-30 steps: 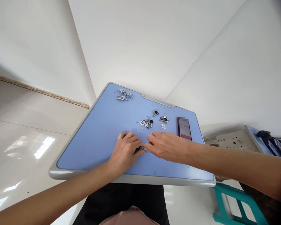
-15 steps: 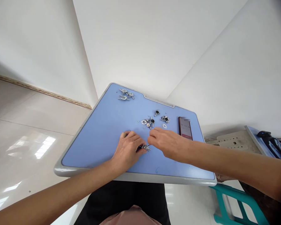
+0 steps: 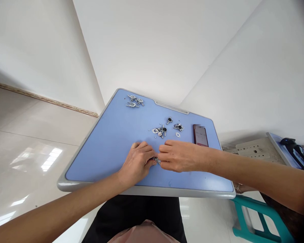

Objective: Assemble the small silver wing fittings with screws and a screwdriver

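Note:
My left hand (image 3: 136, 161) is closed around a small silvery metal fitting (image 3: 156, 161) with short prongs, just above the near part of the blue table (image 3: 103, 158). Most of the fitting is hidden by fingers. My right hand (image 3: 176, 157) is closed too, its fingertips against the fitting's right side; whatever they pinch is out of sight. Beyond the hands lies a loose group of metal fittings (image 3: 164, 130) with dark round centres, along with a flat oval plate with holes (image 3: 177, 134) and several tiny pieces.
At the far left corner lie several silvery metal parts (image 3: 133, 105). A phone (image 3: 200, 135) showing a timer rests at the right. A teal stool (image 3: 258, 216) stands by the table's right front corner, and part of another person shows there. White walls (image 3: 154, 50) rise behind.
My right hand has moved slightly left and turned, its fingers now tight against the fitting and covering more of it. My left hand keeps its hold.

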Demonstrator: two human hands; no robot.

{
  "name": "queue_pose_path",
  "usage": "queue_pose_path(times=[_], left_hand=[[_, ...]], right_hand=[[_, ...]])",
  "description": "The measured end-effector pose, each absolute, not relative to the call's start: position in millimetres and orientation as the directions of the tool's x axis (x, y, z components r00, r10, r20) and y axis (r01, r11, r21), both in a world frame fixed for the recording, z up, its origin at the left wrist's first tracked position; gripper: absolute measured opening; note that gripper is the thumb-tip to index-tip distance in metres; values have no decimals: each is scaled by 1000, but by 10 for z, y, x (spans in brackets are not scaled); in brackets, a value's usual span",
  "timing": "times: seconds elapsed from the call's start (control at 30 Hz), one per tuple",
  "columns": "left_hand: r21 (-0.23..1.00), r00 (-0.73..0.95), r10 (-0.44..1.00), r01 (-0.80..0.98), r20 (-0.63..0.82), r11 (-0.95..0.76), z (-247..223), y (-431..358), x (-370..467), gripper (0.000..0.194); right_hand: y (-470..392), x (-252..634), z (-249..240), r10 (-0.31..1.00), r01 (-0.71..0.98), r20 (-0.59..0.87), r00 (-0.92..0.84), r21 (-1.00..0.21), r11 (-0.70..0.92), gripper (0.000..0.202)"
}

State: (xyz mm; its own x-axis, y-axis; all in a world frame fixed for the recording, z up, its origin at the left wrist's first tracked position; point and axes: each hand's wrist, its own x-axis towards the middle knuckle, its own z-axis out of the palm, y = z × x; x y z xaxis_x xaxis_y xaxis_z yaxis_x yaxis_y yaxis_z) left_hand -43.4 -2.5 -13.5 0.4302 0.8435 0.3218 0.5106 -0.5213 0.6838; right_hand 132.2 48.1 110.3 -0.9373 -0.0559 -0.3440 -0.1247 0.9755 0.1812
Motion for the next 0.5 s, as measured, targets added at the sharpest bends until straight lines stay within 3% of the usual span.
queue_pose_path(times=[0.07, 0.2, 0.27, 0.33, 0.43, 0.5], left_hand=[[677, 452, 831, 504, 324, -537, -133, -22, -443, 16], [669, 468, 830, 515, 304, -536, -127, -29, -443, 8], [676, 446, 846, 530, 292, -512, -126, -35, -433, 12], [678, 434, 856, 541, 280, -497, -126, -41, -423, 8], [675, 434, 857, 546, 279, -496, -128, -46, -413, 4], [676, 431, 858, 546, 281, -495, -128, -48, -412, 5]], right_hand=[[473, 1325, 1110, -11, -84, -359, -933, 188, 979, 22], [393, 1307, 1133, 466, 371, -467, -752, 286, 884, 14], [335, 1287, 1149, 616, 542, -522, -590, 309, 781, 22], [285, 1272, 1164, 677, 645, -531, -509, 286, 709, 27], [243, 1280, 1182, 695, 725, -504, -513, 178, 665, 10], [240, 1307, 1185, 648, 712, -505, -571, 88, 697, 26]])
